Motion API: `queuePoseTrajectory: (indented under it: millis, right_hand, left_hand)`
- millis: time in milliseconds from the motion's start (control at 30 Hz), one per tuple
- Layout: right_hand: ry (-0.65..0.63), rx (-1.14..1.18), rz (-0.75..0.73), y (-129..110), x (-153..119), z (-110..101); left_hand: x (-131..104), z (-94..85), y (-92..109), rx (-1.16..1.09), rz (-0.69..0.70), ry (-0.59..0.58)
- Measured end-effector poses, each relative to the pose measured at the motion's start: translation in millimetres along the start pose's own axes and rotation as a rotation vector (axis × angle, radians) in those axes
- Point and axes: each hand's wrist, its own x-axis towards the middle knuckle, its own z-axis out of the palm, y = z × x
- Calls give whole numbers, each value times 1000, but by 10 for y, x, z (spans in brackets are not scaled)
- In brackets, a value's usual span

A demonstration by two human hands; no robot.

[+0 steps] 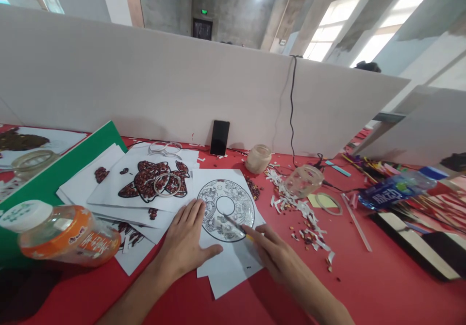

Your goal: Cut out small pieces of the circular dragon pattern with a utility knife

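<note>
L hand (187, 240) flat, thumb out, on L side of printed sheet (218, 267); R hand (274, 254) pinching thin tool (234, 223). Red table (382, 281) under all. Pic stack (109, 186) L of sheet, overlap unclear. Sheet lies btwn stack & scattered paper scraps (313, 218). On it: round dragon print (238, 196), tool tip nr inner circle. Cloudy jar (258, 160) just beyond sheet. Smallest: seeds (254, 189) by sheet's R edge.

Cannot read print (249, 267) on the sheet (218, 263) — too small — nor fully see the tool (235, 224) in the right hand (274, 253), or cut-off dark object (25, 291) at the near-left corner of the desk (309, 286).
</note>
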Motion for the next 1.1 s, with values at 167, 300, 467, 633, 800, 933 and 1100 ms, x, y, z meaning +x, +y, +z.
queuePoseTrajectory:
  millis: [167, 300, 467, 633, 800, 933, 1100]
  right_hand:
    - [-52, -227, -142, -4, -75, 178]
    - [-35, -372, -185, 78, -85, 247]
    - [9, -435, -192, 121, -64, 291]
    - [18, -454, -225, 124, -14, 297]
    - [19, -452, -232, 159, 25, 294]
    - [42, -454, -245, 154, 45, 281]
    - [22, -404, -226, 125, 55, 240]
  left_hand:
    - [-4, -19, 2, 17, -3, -22]
    - [-2, -5, 2, 23, -6, -2]
    - [-14, 27, 7, 26, -2, 18]
    - [-20, 23, 14, 39, -11, 9]
    - [-18, 11, 28, 36, -12, 1]
    - [-16, 7, 31, 32, -10, 8]
    - [-18, 8, 19, 16, -3, 16]
